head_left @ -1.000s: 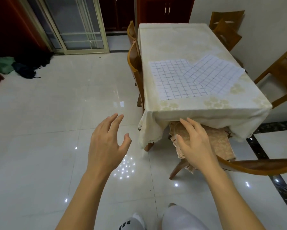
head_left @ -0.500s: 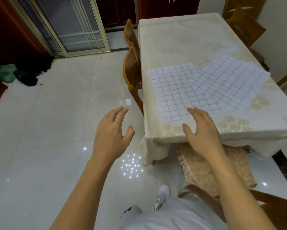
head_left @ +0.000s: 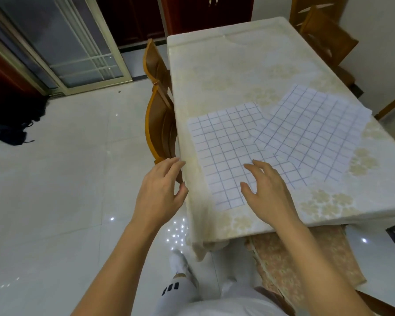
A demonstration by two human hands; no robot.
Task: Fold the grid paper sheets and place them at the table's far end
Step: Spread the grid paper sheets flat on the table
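Two white grid paper sheets lie flat and unfolded on the near half of the table [head_left: 226, 65], which is covered by a cream flowered cloth. The left sheet [head_left: 224, 142] lies square to the table; the right sheet [head_left: 313, 133] is turned at an angle and overlaps it. My right hand [head_left: 267, 192] hovers with spread fingers over the near edge of the left sheet, holding nothing. My left hand [head_left: 160, 192] is open at the table's near left corner, just off the cloth edge.
Two wooden chairs [head_left: 160, 124] are pushed in along the table's left side, more chairs [head_left: 324, 35] stand at the far right. A cushioned chair [head_left: 306, 258] sits under the near end. A glass door [head_left: 62, 42] and dark bags [head_left: 11, 131] are at left.
I have stepped up to the table. Both hands moved forward: the right one from below the table edge to over the left sheet, the left one to the table's corner.
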